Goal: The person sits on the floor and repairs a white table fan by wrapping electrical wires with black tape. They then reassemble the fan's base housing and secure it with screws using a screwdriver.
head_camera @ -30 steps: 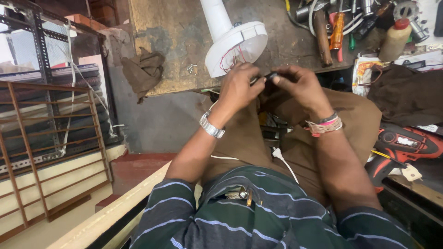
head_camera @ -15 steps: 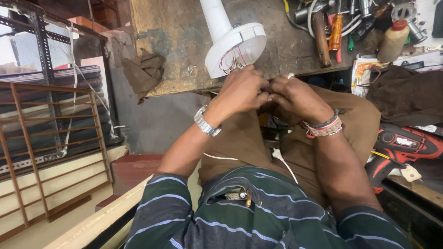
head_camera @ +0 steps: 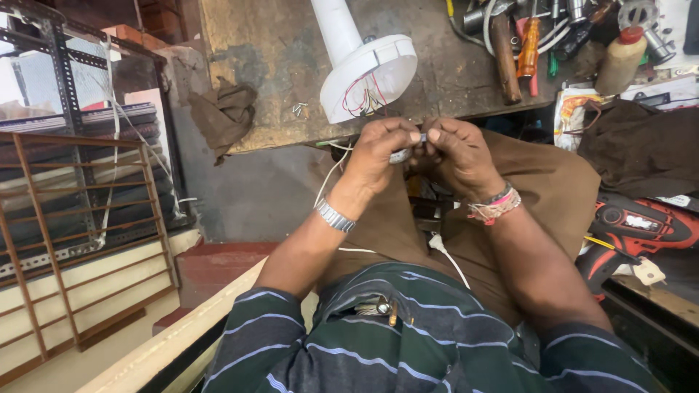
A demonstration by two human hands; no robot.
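Both hands work over the lap, just below the near edge of the workbench (head_camera: 291,109). Left hand (head_camera: 375,156) and right hand (head_camera: 462,156) meet fingertip to fingertip. Fingers of each are curled nearly closed, pinching a small grey part (head_camera: 402,154) w/ a wire end between thumbs and forefingers. What the part is exactly: cannot tell, mostly hidden by the fingers.

Risks (judgement):
- Part is small and held by fingertips only. A slip likely drops it into the lap or to the floor below.
- White cord (head_camera: 451,258) runs across the lap under the hands; a pull on it may tug the piece out of the pinch.
- White fan base (head_camera: 368,73) lies near the bench's near edge, open end toward the hands, red and black wires (head_camera: 362,94) exposed. If these lead to the pinched part, tension may drag the base off the edge or strain the wires.

Surroundings:
- Brown rag (head_camera: 222,113) at the bench's left edge.
- Far right corner of bench: pile of hand tools, incl. an orange-handled screwdriver (head_camera: 529,47), wooden hammer handle (head_camera: 504,54), and a squeeze bottle (head_camera: 621,62).
- Red and black power drill (head_camera: 641,229) right of the knee, well apart from the hands.
- Metal shelving (head_camera: 65,145) at left.

Nothing stands between the hands and the fan base.
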